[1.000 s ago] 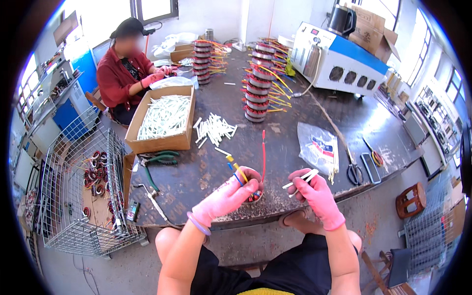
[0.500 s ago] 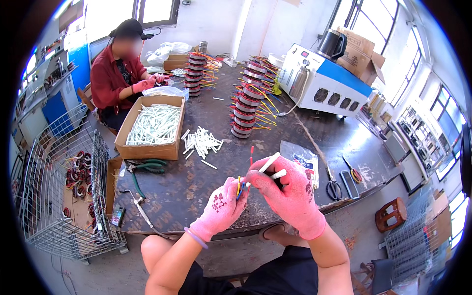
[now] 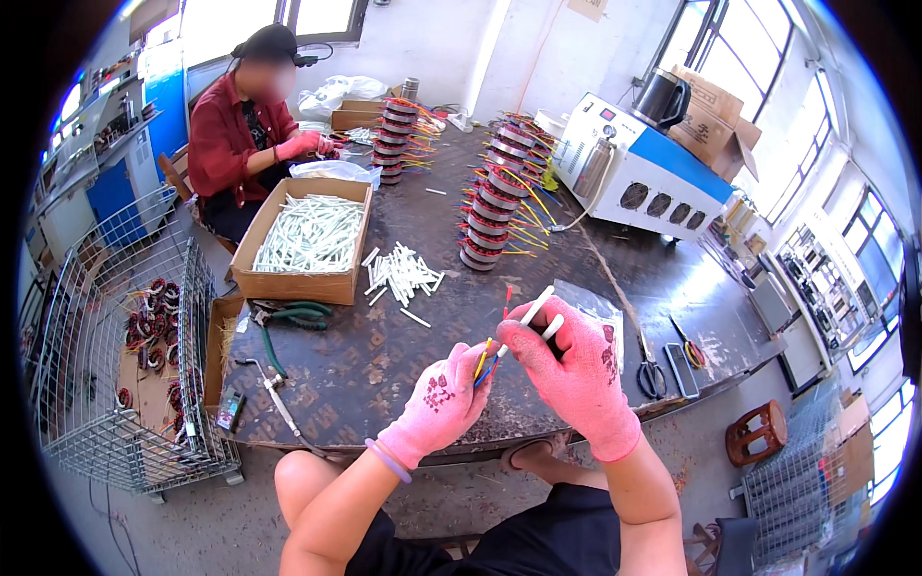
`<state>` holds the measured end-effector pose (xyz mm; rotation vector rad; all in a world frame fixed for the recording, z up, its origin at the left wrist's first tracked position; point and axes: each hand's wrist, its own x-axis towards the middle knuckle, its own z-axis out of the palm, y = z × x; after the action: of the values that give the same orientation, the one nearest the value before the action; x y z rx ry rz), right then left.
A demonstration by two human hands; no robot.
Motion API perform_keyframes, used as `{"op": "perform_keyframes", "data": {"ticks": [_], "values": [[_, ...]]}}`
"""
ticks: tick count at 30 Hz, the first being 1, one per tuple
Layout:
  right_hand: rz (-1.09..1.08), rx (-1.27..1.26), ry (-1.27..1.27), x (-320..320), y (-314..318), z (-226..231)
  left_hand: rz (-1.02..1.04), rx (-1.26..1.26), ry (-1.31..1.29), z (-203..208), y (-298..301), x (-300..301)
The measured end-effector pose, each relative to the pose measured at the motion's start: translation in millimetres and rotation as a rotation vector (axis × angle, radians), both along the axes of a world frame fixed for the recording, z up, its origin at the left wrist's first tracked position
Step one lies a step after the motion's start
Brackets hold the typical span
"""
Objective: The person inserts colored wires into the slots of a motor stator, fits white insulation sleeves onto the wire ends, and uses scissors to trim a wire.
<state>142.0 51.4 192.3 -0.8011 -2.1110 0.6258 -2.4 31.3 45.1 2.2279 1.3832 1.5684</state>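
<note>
My left hand (image 3: 444,403), in a pink glove, pinches a few thin wires. A yellow wire (image 3: 483,358) and a blue wire (image 3: 486,372) stick out at its fingertips; what they lead to is hidden. My right hand (image 3: 576,389), gloved likewise, is closed on white sleeves (image 3: 540,304), short thin tubes whose ends poke out above the fingers. One white tube end (image 3: 501,352) shows between the two hands, close against the wires. A red-tipped wire (image 3: 508,300) rises just behind my right fingertips. Beyond my hands lies a loose pile of white sleeves (image 3: 403,274).
A cardboard box (image 3: 300,286) full of white sleeves stands left of stacked wound stators (image 3: 487,221). Green-handled pliers (image 3: 298,315), scissors (image 3: 651,376) and a phone (image 3: 682,371) lie on the dark table (image 3: 375,374). A co-worker (image 3: 240,134) sits at the far left; a blue-white machine (image 3: 643,168) stands far right.
The view has shifted slightly. My hands stay close together, and the yellow and blue wires now stand out more clearly at my left fingertips. Both hands keep their grip.
</note>
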Motion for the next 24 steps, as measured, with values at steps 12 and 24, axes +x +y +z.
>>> {"op": "perform_keyframes", "data": {"ticks": [12,24], "values": [[0.046,0.059,-0.085,0.4,-0.7,0.0,0.006,-0.031,0.013,-3.1,1.4,-0.8],[-0.1,0.089,-0.211,19.7,14.7,-72.7,-0.175,-0.348,-0.321,15.7,-7.5,-10.8]]}}
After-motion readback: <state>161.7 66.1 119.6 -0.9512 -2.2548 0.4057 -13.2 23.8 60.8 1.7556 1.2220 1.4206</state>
